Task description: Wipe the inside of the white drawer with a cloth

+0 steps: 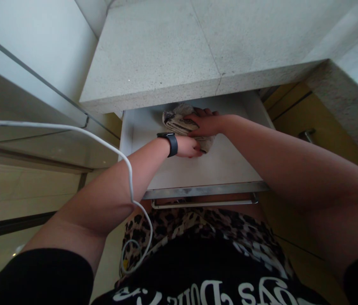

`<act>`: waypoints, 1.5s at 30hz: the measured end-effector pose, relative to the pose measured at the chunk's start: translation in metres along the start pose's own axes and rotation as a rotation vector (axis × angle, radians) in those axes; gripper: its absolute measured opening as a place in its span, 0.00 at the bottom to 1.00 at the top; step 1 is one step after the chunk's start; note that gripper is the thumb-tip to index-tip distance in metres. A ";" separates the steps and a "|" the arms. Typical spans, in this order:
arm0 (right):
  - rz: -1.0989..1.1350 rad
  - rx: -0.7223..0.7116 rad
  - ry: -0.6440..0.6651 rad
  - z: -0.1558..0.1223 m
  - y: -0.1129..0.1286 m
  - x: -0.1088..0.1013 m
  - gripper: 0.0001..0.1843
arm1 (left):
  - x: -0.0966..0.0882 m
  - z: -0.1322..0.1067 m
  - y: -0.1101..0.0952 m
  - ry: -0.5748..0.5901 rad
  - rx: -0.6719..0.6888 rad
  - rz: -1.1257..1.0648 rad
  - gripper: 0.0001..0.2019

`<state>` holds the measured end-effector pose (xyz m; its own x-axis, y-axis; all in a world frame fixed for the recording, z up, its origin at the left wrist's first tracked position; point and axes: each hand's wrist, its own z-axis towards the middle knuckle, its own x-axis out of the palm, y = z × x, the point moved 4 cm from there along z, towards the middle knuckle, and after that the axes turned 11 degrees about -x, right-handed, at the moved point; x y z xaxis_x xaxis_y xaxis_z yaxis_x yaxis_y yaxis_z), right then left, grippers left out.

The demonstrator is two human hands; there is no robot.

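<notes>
A white drawer [217, 167] stands pulled out under a speckled stone countertop [166, 51]. Inside it lies a folded beige patterned cloth [175, 119]. My right hand [206, 123] presses flat on top of the cloth, fingers pointing left. My left hand [188, 147], with a dark watch on the wrist, grips the cloth's near edge from below, its fingers curled under my right hand. Part of the cloth is hidden beneath both hands.
The drawer has a metal front rail and bar handle [202, 203] close to my body. A white cable [80, 131] runs across my left arm. Wooden cabinet fronts with a metal handle [306, 135] stand at right; a glossy floor lies at left.
</notes>
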<state>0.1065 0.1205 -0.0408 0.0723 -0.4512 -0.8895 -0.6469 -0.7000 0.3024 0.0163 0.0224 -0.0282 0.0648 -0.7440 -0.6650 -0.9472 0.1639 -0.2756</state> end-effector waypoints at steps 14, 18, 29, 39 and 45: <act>-0.027 0.008 0.007 -0.001 0.003 -0.002 0.52 | 0.000 0.000 0.001 -0.021 0.005 -0.018 0.19; -0.045 0.005 0.011 0.000 0.001 -0.002 0.54 | 0.000 -0.001 0.000 -0.019 0.005 -0.003 0.19; -0.064 -0.007 0.002 0.004 -0.004 0.001 0.56 | -0.001 -0.002 0.000 -0.002 -0.003 0.016 0.21; -0.064 0.016 0.001 -0.001 0.003 -0.004 0.55 | -0.001 0.001 0.003 -0.006 0.040 0.021 0.23; -0.079 0.043 0.010 -0.004 0.007 -0.007 0.53 | -0.004 -0.005 -0.001 -0.016 0.007 0.060 0.24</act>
<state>0.1044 0.1167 -0.0316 0.1318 -0.4012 -0.9065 -0.6711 -0.7091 0.2162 0.0152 0.0219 -0.0222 0.0125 -0.7222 -0.6916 -0.9474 0.2126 -0.2392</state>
